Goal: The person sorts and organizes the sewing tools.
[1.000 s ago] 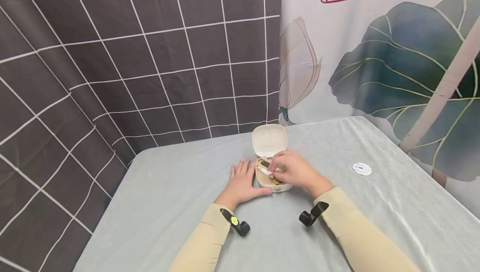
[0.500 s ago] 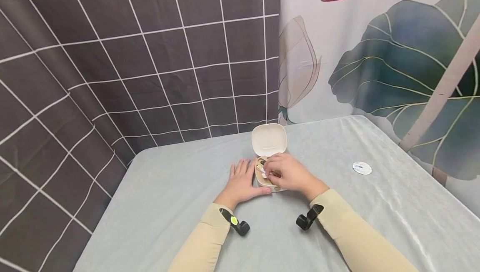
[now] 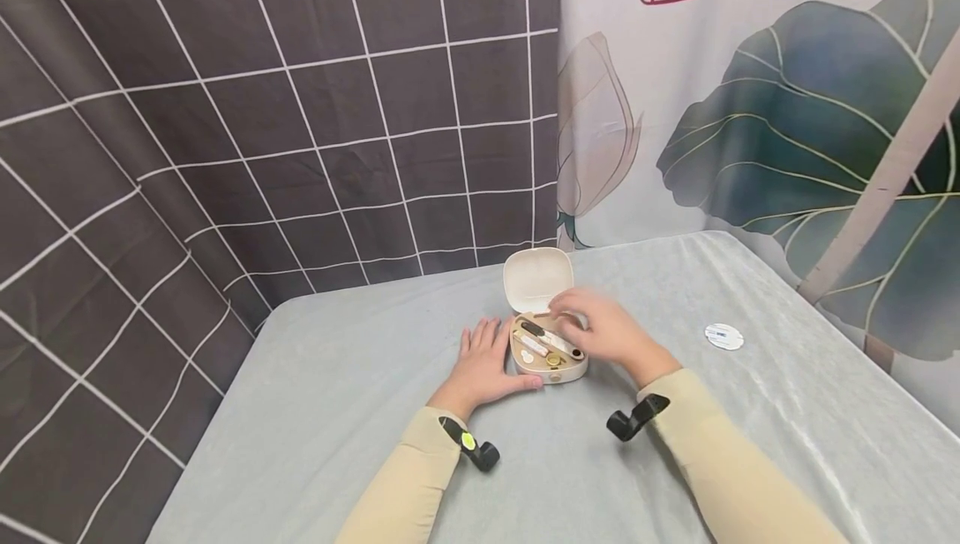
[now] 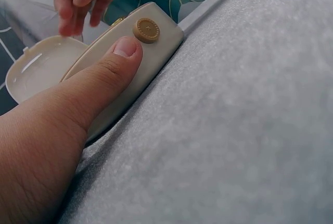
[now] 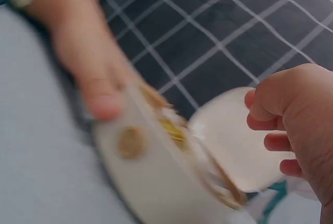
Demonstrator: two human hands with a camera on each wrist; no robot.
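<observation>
A small cream-white case (image 3: 572,373) stands on the bed-like surface with its lid (image 3: 537,279) raised at the back. Its beige tray holds a long white stick with a dark end (image 3: 534,328), a short white tube (image 3: 533,346), a small white rounded piece (image 3: 527,356) and a gold ring-like thing (image 3: 555,359). My left hand (image 3: 480,367) rests against the case's left side, thumb along the front beside a gold round button (image 4: 146,29). Over the right rear edge hovers my right hand (image 3: 606,329), fingers loosely bent, holding nothing.
A white round disc with blue print (image 3: 724,336) lies to the right on the grey cloth (image 3: 360,411). Dark gridded fabric (image 3: 315,111) hangs behind on the left, and a leaf-printed curtain (image 3: 795,127) on the right.
My right hand reached into the left of the case with a small white piece, let it go and drew back to the right. The left hand has stayed put.
</observation>
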